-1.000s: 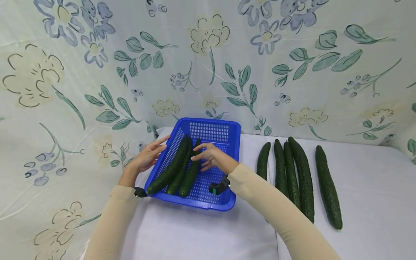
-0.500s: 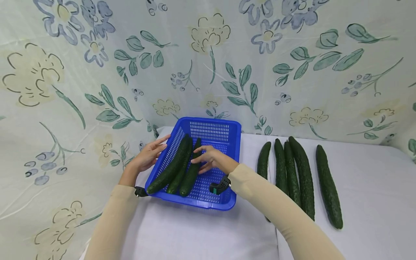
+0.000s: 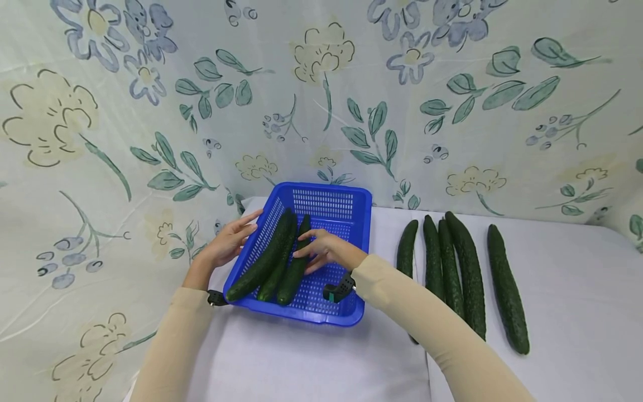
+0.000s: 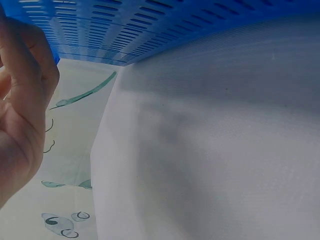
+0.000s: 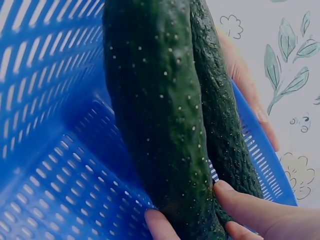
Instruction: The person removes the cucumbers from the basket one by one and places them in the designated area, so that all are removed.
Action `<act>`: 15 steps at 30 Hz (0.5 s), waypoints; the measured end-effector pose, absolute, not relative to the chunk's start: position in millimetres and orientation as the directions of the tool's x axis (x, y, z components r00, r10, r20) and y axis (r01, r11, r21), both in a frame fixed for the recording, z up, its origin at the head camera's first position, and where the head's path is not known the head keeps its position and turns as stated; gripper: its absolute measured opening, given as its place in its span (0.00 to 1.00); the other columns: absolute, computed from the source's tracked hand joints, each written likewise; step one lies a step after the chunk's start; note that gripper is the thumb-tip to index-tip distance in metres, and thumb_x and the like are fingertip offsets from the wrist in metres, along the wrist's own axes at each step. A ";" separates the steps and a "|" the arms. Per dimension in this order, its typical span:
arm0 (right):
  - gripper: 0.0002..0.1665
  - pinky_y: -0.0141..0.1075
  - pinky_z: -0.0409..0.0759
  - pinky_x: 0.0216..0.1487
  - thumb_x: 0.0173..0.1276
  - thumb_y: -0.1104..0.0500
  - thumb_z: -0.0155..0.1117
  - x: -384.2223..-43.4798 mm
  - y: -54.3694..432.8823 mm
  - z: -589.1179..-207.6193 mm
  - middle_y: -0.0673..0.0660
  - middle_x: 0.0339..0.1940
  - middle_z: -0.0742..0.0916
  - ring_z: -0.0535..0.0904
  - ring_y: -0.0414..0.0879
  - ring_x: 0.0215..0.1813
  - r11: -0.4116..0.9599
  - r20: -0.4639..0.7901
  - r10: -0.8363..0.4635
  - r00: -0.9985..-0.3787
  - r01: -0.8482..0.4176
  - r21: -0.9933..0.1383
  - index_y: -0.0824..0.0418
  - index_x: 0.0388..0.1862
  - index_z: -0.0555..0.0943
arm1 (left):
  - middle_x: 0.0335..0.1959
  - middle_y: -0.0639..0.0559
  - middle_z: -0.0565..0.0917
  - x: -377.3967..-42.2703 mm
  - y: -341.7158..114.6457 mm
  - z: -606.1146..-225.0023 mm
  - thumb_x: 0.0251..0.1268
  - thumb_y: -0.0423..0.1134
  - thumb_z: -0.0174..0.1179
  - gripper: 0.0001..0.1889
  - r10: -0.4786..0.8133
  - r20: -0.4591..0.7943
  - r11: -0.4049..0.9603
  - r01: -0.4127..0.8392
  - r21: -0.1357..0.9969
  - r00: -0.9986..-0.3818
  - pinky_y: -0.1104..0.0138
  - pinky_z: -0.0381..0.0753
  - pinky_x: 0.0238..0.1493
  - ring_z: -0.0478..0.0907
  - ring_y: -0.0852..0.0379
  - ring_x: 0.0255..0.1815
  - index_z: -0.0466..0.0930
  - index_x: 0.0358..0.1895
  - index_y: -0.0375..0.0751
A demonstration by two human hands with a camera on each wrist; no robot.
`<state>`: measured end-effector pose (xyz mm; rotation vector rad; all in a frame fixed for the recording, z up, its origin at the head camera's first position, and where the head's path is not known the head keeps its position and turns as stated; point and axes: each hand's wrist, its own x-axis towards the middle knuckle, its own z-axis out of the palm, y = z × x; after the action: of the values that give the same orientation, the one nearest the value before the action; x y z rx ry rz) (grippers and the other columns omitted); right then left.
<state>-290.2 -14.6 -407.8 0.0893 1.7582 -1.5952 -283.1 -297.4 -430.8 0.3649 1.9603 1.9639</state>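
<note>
Three dark green cucumbers lie lengthwise in the left half of a blue plastic basket. My right hand reaches into the basket and grips the rightmost cucumber. In the right wrist view, the thumb and fingers are on opposite sides of that cucumber, and another cucumber lies behind it. My left hand rests along the basket's left outer side with its fingers extended. The left wrist view shows that hand against the basket's slotted side.
Several more cucumbers lie on the white-covered table right of the basket. One cucumber lies apart, farthest right; my right forearm crosses over others. A floral cloth hangs behind the table.
My right hand has lowered slightly, and its fingers have closed in around the rightmost cucumber. The left hand and basket stay in place.
</note>
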 end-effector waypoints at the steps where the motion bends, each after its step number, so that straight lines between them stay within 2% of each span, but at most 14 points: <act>1: 0.38 0.54 0.85 0.43 0.63 0.72 0.70 -290.2 -14.5 -408.1 0.81 0.68 0.64 0.78 0.76 0.54 0.224 -0.556 -0.419 -0.718 0.512 -0.830 0.59 0.72 0.70 | 0.66 0.35 0.73 -283.1 -297.5 -430.9 0.83 0.40 0.41 0.27 0.410 -0.059 0.013 -0.059 0.998 -0.910 0.62 0.86 0.38 0.85 0.53 0.47 0.52 0.81 0.52; 8: 0.40 0.55 0.84 0.44 0.64 0.72 0.69 -290.7 -14.5 -410.7 0.82 0.69 0.63 0.78 0.75 0.54 0.223 -0.564 -0.437 -0.701 0.523 -0.823 0.58 0.73 0.69 | 0.67 0.33 0.71 -283.0 -297.1 -432.1 0.83 0.40 0.42 0.27 0.398 -0.066 0.019 -0.064 0.998 -0.915 0.60 0.86 0.40 0.84 0.53 0.48 0.53 0.80 0.52; 15: 0.37 0.58 0.84 0.44 0.66 0.72 0.67 -290.1 -14.3 -411.0 0.79 0.62 0.74 0.78 0.75 0.55 0.211 -0.576 -0.465 -0.673 0.547 -0.810 0.58 0.73 0.68 | 0.68 0.32 0.70 -282.0 -295.8 -430.6 0.83 0.40 0.42 0.27 0.393 -0.069 0.023 -0.065 0.998 -0.917 0.60 0.86 0.40 0.84 0.53 0.49 0.52 0.81 0.51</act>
<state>-290.1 -14.3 -411.0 0.0785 1.6808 -1.5848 -282.0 -295.8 -430.6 0.3349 1.9811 1.9612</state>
